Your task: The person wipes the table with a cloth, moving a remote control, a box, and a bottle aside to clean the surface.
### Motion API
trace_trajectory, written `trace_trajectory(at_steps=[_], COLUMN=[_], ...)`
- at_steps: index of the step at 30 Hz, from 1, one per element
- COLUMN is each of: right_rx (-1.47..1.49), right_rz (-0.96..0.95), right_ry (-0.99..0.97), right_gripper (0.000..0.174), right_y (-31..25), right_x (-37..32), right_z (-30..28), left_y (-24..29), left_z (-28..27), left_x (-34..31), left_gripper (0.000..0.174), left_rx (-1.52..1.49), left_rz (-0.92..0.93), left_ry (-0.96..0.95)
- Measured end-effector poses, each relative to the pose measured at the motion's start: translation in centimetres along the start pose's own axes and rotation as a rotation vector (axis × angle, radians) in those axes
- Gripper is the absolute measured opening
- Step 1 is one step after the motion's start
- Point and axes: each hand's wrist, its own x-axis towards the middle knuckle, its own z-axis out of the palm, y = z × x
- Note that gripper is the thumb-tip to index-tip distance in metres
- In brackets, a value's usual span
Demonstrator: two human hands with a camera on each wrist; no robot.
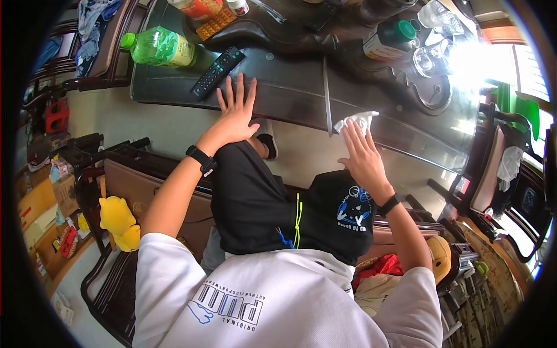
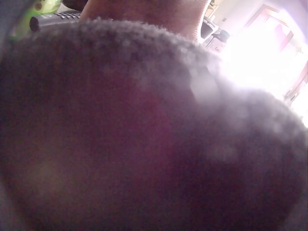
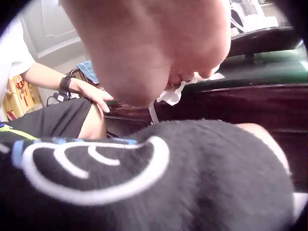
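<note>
In the head view my left hand (image 1: 235, 113) lies with its fingers spread straight, fingertips over the near table edge, just below a black remote control (image 1: 218, 73). Its wrist is above the knee of the black shorts (image 1: 249, 197). My right hand (image 1: 365, 155) has its fingers extended over a crumpled white tissue (image 1: 361, 119) at the table's front edge. From the right wrist the same tissue (image 3: 171, 94) shows beneath the fingers, partly hidden by the hand (image 3: 149, 48). Dark, blurred cloth fills most of the left wrist view.
On the dark table (image 1: 290, 75) stand a green-capped plastic bottle (image 1: 159, 47) at left and a dark jar with a green lid (image 1: 390, 40) at right. Clear glasses (image 1: 432, 58) sit beside the jar. A raised, curvy-edged tray (image 1: 429, 95) occupies the back. A yellow plush toy (image 1: 119, 223) rests on the bench.
</note>
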Motion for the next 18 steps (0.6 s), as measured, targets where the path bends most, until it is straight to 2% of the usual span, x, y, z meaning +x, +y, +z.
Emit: trace_trajectory(at_steps=[1, 3, 4, 9, 11, 12, 13, 16, 18], right_rx=[-0.004, -0.101, -0.014, 0.003, 0.080, 0.090, 0.062, 0.143, 0.225], right_rz=[-0.001, -0.082, -0.077, -0.117, -0.009, 0.042, 0.082, 0.140, 0.177], right_ry=[0.000, 0.066, 0.148, 0.275, 0.367, 0.453, 0.506, 0.621, 0.621], right_gripper=[0.076, 0.061, 0.056, 0.050, 0.044, 0.036, 0.034, 0.041, 0.043], right_y=[0.6, 2.1, 2.6, 5.1, 5.8, 5.5, 5.4, 4.3, 2.5], right_x=[-0.7, -2.0, -2.5, -3.1, -2.7, -2.2, -1.7, 0.9, 2.8], right_z=[0.1, 0.5, 0.3, 0.9, 0.6, -0.6, -1.6, -4.7, -6.9], left_y=[0.0, -0.1, -0.1, -0.6, -1.9, -1.6, -2.3, -3.7, -5.3], left_z=[0.0, 0.1, 0.1, -0.5, -1.3, -2.5, -3.0, -5.6, -6.4], left_x=[0.0, 0.0, 0.0, -0.3, -0.7, -1.4, -1.6, -2.5, -2.4], left_gripper=[0.120, 0.120, 0.121, 0.115, 0.101, 0.077, 0.077, 0.042, 0.039], left_rx=[0.002, 0.002, 0.008, -0.020, -0.122, -0.124, -0.116, -0.388, -0.403], left_rz=[-0.003, -0.008, -0.008, -0.024, 0.061, 0.057, 0.055, 0.103, 0.103], left_ry=[-0.003, -0.003, -0.005, -0.001, -0.003, 0.066, 0.071, 0.173, 0.131])
